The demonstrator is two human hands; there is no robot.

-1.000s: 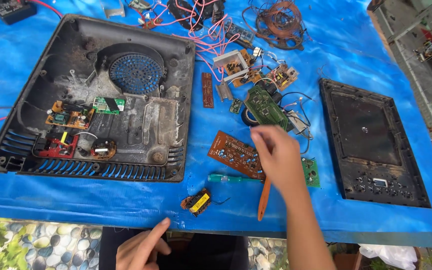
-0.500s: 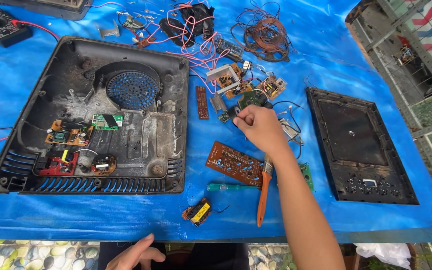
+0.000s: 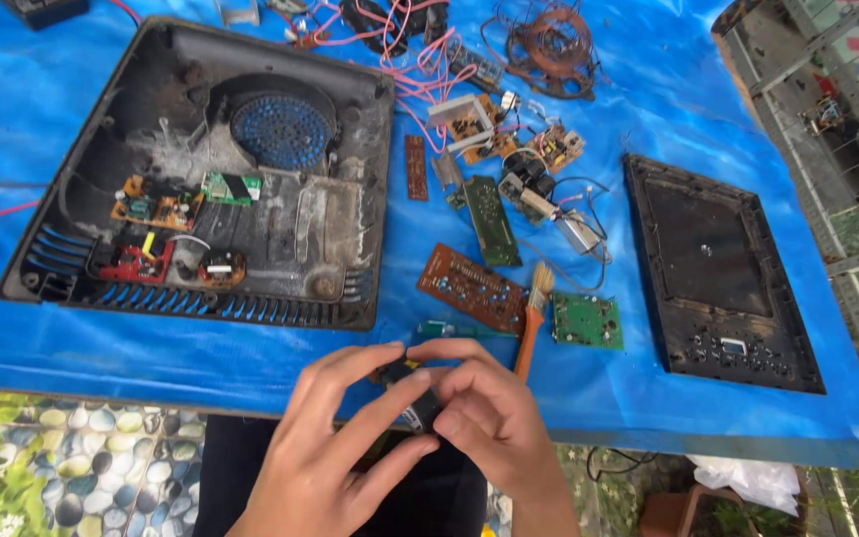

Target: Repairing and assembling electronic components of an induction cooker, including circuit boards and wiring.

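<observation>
My left hand (image 3: 335,452) and my right hand (image 3: 494,418) meet at the near edge of the blue-covered table (image 3: 251,358). Between their fingertips they pinch a small black part (image 3: 418,406) with a bit of yellow on it; fingers hide most of it. Just beyond the hands lie a green-handled screwdriver (image 3: 446,328), a brush with an orange handle (image 3: 530,328) and a brown circuit board (image 3: 471,288).
An open, dirty black appliance casing (image 3: 350,298) with a blue fan and small boards fills the left. A dark glass top panel (image 3: 718,259) lies right. Green boards (image 3: 587,320), loose electronics, pink wires and a copper coil (image 3: 549,45) are scattered mid-table.
My right hand pulled back from the parts at mid-table to the near edge. My left hand came up from below, and both hands now grip the black-and-yellow part that lay on the cover.
</observation>
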